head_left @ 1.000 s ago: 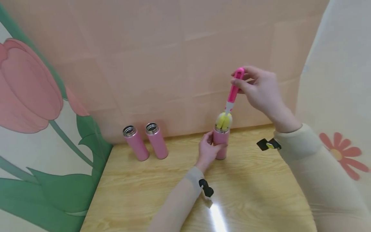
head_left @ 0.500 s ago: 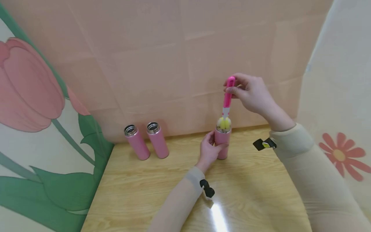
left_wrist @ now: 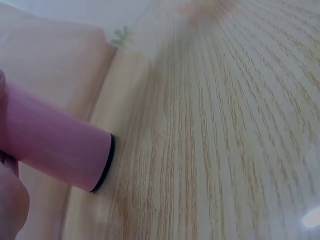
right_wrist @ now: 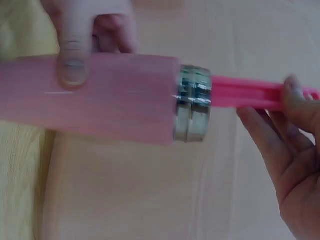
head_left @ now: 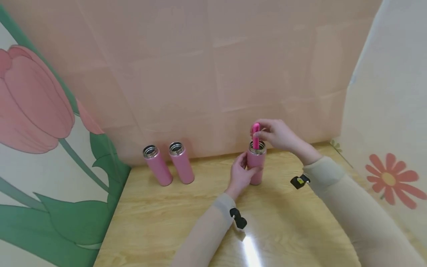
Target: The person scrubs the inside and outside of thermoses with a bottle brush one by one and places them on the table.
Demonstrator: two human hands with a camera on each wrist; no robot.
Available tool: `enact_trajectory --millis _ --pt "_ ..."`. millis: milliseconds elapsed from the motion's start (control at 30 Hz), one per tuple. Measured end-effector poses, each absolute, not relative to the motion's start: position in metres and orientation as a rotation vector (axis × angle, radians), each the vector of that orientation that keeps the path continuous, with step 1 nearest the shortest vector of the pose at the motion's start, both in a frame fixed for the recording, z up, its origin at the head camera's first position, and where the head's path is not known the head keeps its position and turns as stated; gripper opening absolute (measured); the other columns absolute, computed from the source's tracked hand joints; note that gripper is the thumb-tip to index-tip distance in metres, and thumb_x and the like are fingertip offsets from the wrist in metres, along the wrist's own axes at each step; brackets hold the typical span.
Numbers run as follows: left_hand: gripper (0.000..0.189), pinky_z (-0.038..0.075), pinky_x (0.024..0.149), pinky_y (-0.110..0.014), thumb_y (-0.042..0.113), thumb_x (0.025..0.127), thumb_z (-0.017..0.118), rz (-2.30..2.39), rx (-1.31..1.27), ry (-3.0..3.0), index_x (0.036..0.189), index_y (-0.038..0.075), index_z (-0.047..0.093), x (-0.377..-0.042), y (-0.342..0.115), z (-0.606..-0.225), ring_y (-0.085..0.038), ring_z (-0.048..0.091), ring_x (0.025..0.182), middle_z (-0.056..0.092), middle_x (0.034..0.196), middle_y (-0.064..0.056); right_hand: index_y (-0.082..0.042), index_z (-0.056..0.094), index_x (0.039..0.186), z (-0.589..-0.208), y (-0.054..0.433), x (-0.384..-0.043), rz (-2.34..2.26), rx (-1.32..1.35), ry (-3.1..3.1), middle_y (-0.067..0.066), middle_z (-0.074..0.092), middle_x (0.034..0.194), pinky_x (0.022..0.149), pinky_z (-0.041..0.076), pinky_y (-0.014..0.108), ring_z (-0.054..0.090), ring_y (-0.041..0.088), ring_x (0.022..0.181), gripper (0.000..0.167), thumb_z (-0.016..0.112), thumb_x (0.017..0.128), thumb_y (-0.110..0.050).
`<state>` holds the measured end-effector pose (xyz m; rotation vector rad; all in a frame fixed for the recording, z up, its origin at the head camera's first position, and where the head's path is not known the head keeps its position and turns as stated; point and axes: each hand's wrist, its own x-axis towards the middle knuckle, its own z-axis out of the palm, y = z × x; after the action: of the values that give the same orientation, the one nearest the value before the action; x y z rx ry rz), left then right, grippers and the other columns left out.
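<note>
A pink bottle (head_left: 256, 163) with a bare metal neck stands upright on the wooden table. Around its body my left hand (head_left: 241, 174) is wrapped, with the thumb across the front in the right wrist view. My right hand (head_left: 275, 135) pinches the hot-pink handle of a bottle brush (head_left: 255, 137) between thumb and fingers, just above the mouth. The brush head is hidden inside the bottle; only the handle (right_wrist: 245, 92) sticks out of the metal neck (right_wrist: 194, 103). In the left wrist view the bottle's dark base edge (left_wrist: 104, 165) meets the table.
Two more pink bottles, one (head_left: 158, 165) at the far left and another (head_left: 181, 163) beside it, stand uncapped on the table (head_left: 160, 222). A peach cloth (head_left: 166, 92) hangs behind them. Printed flower panels flank the table on both sides.
My right hand has moved down and slightly left, pushing the brush's yellow-and-white sponge head from the bottle's mouth down inside. The left hand keeps its grip on the bottle.
</note>
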<state>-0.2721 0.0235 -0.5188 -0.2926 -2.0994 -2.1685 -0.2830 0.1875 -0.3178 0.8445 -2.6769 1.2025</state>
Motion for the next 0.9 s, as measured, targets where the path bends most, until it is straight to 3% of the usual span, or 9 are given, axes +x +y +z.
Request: enact_trajectory --millis 200,300,500,633,900 --pt "0.072 0.046 0.116 -0.034 0.014 0.085 0.094 -2.185 -0.293 -2.108 0.149 0.019 0.062 -0.268 0.025 -0.522 -0.012 0.061 0.134 0.065 0.145 0.006 -0.010 0.074 0.122 -0.345 0.195 -0.280 1.321 0.596 -2.609 0.013 0.077 0.115 0.086 0.064 0.042 0.077 0.032 0.102 0.021 0.073 0.105 -0.022" --pt "0.072 0.046 0.115 -0.031 0.014 0.084 0.094 -2.189 -0.277 -2.088 0.148 0.021 0.063 -0.268 0.024 -0.525 -0.009 0.061 0.132 0.066 0.143 0.010 -0.009 0.074 0.124 -0.351 0.194 -0.279 1.344 0.549 -2.567 0.014 0.078 0.116 0.086 0.064 0.038 0.078 0.031 0.101 0.026 0.074 0.104 -0.026" --pt "0.072 0.046 0.116 -0.036 0.015 0.087 0.092 -2.184 -0.347 -2.072 0.151 0.024 0.062 -0.266 0.015 -0.524 -0.012 0.061 0.133 0.064 0.143 0.011 -0.003 0.073 0.124 -0.358 0.189 -0.274 1.362 0.562 -2.463 0.014 0.077 0.109 0.081 0.062 0.022 0.078 0.026 0.099 0.027 0.074 0.104 -0.021" --pt "0.075 0.047 0.115 -0.039 0.019 0.088 0.091 -2.094 -0.446 -2.160 0.155 0.029 0.059 -0.260 -0.001 -0.522 -0.010 0.060 0.133 0.062 0.138 0.016 -0.004 0.073 0.123 -0.359 0.186 -0.261 1.410 0.590 -2.433 0.014 0.078 0.111 0.082 0.063 0.026 0.077 0.021 0.098 0.024 0.074 0.104 -0.018" --pt "0.080 0.048 0.114 -0.052 0.018 0.082 0.096 -1.984 -0.592 -2.238 0.153 0.029 0.061 -0.232 -0.042 -0.512 -0.013 0.058 0.133 0.063 0.138 0.015 -0.004 0.074 0.121 -0.371 0.186 -0.210 1.609 0.503 -2.270 0.010 0.079 0.113 0.082 0.063 0.026 0.076 0.016 0.093 0.020 0.074 0.103 -0.011"
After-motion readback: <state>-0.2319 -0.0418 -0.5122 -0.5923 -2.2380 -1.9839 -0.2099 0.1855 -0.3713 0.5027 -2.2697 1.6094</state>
